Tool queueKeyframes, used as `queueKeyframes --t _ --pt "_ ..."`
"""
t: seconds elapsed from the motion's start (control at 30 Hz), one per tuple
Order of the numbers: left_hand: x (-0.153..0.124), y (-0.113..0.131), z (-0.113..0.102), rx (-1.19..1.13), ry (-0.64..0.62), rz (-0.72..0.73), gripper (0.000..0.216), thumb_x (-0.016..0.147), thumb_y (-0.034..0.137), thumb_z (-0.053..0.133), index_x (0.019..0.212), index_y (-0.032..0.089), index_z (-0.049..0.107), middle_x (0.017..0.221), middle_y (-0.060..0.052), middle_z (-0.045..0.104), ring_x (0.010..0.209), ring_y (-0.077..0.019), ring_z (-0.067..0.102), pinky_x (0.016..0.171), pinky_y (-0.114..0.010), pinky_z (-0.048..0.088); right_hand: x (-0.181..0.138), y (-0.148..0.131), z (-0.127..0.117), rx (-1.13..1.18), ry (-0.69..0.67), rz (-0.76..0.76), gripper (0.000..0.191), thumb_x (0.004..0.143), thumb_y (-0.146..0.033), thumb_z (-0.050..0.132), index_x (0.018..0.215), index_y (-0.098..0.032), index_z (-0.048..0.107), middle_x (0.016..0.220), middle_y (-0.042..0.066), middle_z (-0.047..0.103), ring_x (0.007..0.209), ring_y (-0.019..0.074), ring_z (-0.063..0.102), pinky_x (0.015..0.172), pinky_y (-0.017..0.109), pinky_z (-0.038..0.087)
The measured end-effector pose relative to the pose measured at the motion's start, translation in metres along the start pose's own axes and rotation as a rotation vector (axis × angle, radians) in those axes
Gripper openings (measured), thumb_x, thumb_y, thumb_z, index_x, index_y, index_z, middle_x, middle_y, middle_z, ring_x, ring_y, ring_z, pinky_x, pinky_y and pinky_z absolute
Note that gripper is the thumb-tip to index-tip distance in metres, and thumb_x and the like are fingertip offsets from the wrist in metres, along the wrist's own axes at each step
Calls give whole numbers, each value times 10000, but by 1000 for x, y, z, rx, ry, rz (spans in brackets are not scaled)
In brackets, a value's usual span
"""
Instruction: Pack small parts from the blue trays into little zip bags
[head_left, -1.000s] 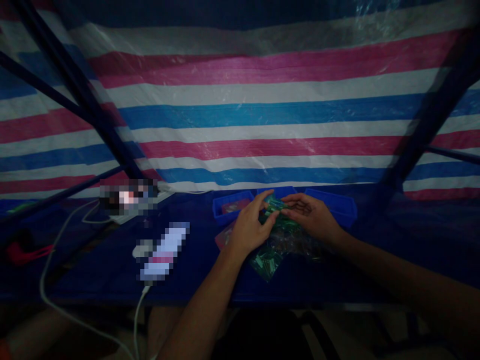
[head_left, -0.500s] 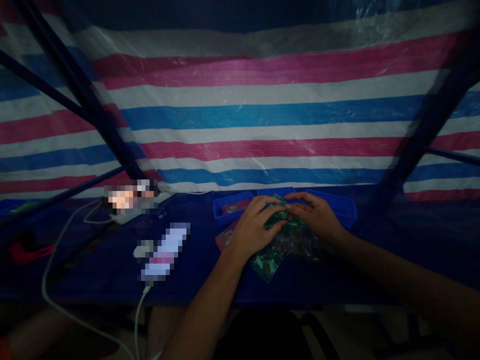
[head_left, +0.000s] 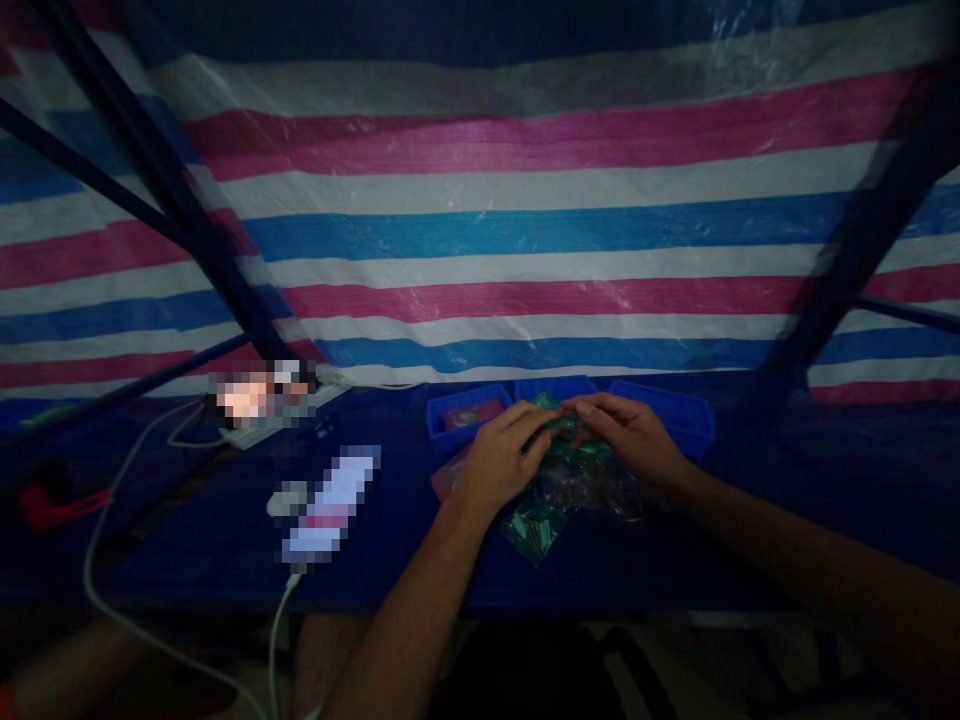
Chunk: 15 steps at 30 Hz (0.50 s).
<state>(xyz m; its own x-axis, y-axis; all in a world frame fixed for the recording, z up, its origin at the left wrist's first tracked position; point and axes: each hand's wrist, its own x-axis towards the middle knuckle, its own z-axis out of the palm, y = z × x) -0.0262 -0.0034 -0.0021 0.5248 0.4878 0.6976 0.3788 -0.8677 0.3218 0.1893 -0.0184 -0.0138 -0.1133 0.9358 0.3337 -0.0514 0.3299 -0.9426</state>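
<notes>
My left hand (head_left: pixel 499 455) and my right hand (head_left: pixel 626 437) meet over a heap of clear plastic bags with small green parts (head_left: pixel 581 475) on a dark blue table (head_left: pixel 195 540). Both hands have their fingers curled and pinched on a small green piece (head_left: pixel 559 425) between them. What exactly the piece is stays too dim to tell. One bag of green parts (head_left: pixel 534 525) lies nearest me. Behind the hands stand three blue trays, the left tray (head_left: pixel 465 410) with something pink inside, the middle tray (head_left: pixel 555 386) and the right tray (head_left: pixel 675 408).
A white power strip (head_left: pixel 262 425) and white cables (head_left: pixel 97 560) lie at the left, with a blurred device (head_left: pixel 330 505) plugged in. A striped red, white and blue tarp (head_left: pixel 487 220) hangs behind. Dark metal frame bars (head_left: pixel 157 190) cross on both sides.
My left hand's fingers have closed from spread to curled on the green piece, and both hands have sunk slightly onto the heap of bags. Nothing else has moved.
</notes>
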Motion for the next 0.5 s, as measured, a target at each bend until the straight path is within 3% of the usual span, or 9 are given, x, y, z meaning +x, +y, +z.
queueKeyframes --t 0.13,0.3,0.4,0.5 --pt "-2 0 -1 17 7 -49 424 1003 203 567 1422 260 562 1223 -72 725 1085 -210 709 987 -419 589 -2 -2 -1 19 -62 -26 372 808 -406 817 1140 -260 736 1059 49 780 805 184 724 762 355 604" --pt "-3 4 0 6 16 -92 560 994 254 596 1529 300 437 1276 -61 720 1075 -221 735 954 -403 604 -1 1 -5 -7 -102 14 444 770 -398 850 1167 -236 733 891 36 779 743 184 712 730 353 590" --pt "-2 8 -1 43 -30 -122 622 984 288 613 1560 305 378 1265 -68 717 1064 -240 735 947 -420 604 0 4 -4 -49 -68 37 397 774 -421 844 1103 -222 746 771 21 749 650 171 681 594 302 553" --pt "1 13 -3 85 -57 -86 715 931 360 691 1561 271 364 1430 -115 595 1277 -285 619 1089 -480 529 1 4 -2 -55 1 59 422 778 -449 833 1105 -210 713 735 -1 712 511 120 600 442 237 447"
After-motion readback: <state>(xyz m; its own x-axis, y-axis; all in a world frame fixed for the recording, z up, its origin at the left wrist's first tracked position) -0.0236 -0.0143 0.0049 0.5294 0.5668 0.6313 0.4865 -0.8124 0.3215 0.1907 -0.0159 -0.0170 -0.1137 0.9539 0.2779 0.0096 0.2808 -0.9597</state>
